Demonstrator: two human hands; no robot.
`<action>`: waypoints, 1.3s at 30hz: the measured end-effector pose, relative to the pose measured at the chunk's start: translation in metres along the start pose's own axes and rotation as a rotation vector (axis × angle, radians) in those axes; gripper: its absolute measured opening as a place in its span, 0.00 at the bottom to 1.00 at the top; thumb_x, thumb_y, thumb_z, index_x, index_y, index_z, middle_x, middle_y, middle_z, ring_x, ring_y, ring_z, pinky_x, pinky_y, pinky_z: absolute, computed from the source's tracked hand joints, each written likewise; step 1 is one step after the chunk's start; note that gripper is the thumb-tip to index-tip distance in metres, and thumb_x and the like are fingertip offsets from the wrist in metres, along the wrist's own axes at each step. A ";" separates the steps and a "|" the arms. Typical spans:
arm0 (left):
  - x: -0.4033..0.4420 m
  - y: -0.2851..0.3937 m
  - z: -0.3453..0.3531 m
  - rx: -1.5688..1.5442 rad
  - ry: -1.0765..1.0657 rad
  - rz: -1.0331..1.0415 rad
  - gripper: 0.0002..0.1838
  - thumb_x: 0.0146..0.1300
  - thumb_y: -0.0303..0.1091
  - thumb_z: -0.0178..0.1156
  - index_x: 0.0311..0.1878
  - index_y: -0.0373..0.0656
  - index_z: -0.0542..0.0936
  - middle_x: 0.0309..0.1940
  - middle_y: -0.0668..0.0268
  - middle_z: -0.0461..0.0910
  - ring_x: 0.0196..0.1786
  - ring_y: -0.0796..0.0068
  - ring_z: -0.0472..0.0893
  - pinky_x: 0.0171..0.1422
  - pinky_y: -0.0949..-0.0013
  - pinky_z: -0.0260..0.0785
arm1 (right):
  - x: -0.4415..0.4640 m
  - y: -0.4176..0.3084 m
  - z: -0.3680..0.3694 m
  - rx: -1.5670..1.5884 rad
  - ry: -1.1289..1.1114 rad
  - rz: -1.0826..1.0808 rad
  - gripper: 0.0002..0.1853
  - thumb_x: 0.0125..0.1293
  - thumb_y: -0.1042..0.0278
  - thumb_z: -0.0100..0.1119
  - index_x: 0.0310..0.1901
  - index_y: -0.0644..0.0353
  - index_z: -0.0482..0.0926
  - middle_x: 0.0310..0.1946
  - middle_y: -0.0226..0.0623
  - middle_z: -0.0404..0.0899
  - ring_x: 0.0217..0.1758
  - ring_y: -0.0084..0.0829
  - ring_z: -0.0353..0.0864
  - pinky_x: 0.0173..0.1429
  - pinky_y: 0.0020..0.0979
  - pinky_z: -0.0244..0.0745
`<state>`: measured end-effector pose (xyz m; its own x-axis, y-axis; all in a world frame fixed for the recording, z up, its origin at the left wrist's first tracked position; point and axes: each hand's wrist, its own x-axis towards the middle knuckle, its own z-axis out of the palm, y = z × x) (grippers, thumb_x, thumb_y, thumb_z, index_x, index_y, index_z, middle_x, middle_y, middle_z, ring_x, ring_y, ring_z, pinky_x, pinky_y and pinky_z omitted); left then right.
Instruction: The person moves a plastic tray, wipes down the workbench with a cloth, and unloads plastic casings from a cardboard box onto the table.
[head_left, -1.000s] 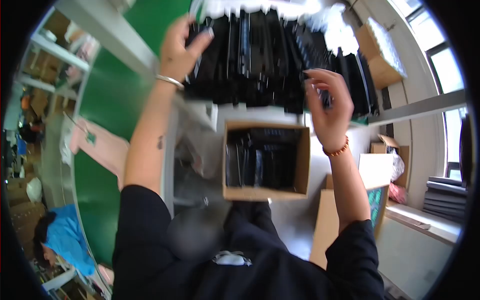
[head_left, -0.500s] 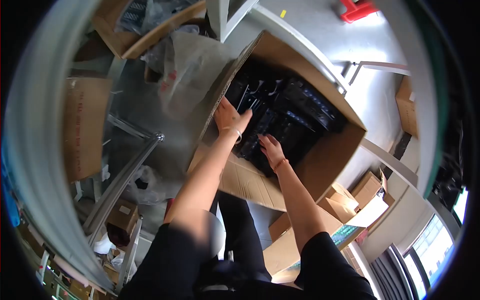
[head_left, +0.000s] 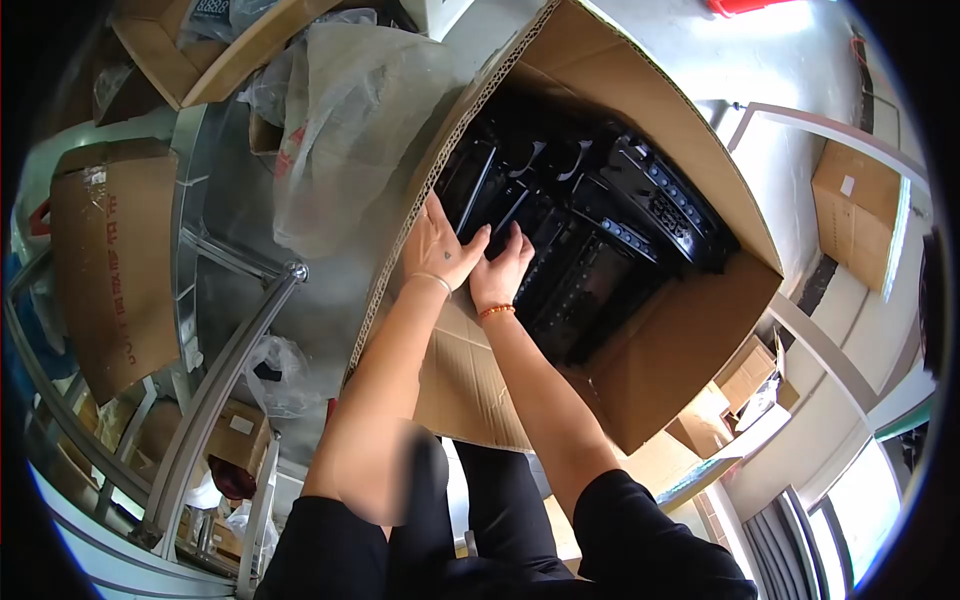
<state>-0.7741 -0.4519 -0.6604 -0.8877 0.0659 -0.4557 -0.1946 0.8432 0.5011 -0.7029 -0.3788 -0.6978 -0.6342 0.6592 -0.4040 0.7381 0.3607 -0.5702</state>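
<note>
A large open cardboard box [head_left: 660, 355] holds several black plastic parts [head_left: 590, 215] with ribs and small raised details. Inside its near left part, my left hand [head_left: 440, 247] has its thumb apart from its fingers, against the black parts by the box wall. Just right of it, my right hand [head_left: 502, 270] has curled fingers at the edge of a black part. The two hands are close together, thumbs nearly meeting. Fingertips of both hands are partly hidden among the dark parts, so a firm hold cannot be made out.
A clear plastic bag [head_left: 345, 130] lies left of the box. A metal frame rail [head_left: 225, 385] and an upright cardboard sheet [head_left: 115, 265] stand farther left. Smaller boxes [head_left: 745, 375] sit at the right, with another carton [head_left: 855, 210] beyond. A red object [head_left: 745, 6] is at the top.
The view has swung from the row of black parts on the green table down to the large box. Since half a second ago, my right hand has moved left, close to my left hand.
</note>
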 end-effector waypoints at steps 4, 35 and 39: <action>0.011 0.006 -0.006 -0.137 -0.099 -0.095 0.56 0.46 0.56 0.65 0.68 0.31 0.47 0.64 0.40 0.52 0.68 0.45 0.53 0.72 0.56 0.47 | 0.000 -0.011 -0.004 0.143 -0.098 0.325 0.34 0.57 0.58 0.62 0.61 0.66 0.62 0.58 0.47 0.60 0.58 0.41 0.70 0.59 0.33 0.68; 0.029 -0.026 0.009 -0.221 -0.246 -0.136 0.54 0.39 0.55 0.69 0.64 0.34 0.53 0.58 0.40 0.65 0.62 0.45 0.63 0.66 0.58 0.56 | 0.018 0.016 0.002 0.271 -0.126 0.302 0.37 0.54 0.56 0.61 0.59 0.74 0.62 0.59 0.52 0.62 0.58 0.46 0.68 0.61 0.34 0.64; 0.030 -0.031 0.008 -0.213 -0.241 -0.150 0.53 0.40 0.56 0.69 0.62 0.34 0.54 0.57 0.41 0.65 0.61 0.49 0.65 0.65 0.60 0.57 | 0.027 -0.002 -0.012 0.633 -0.355 0.449 0.34 0.52 0.58 0.61 0.57 0.72 0.66 0.56 0.49 0.66 0.55 0.40 0.70 0.59 0.32 0.66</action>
<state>-0.7917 -0.4718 -0.6953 -0.7237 0.0955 -0.6835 -0.4200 0.7248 0.5461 -0.7184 -0.3541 -0.6994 -0.4245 0.3675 -0.8275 0.7361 -0.3920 -0.5518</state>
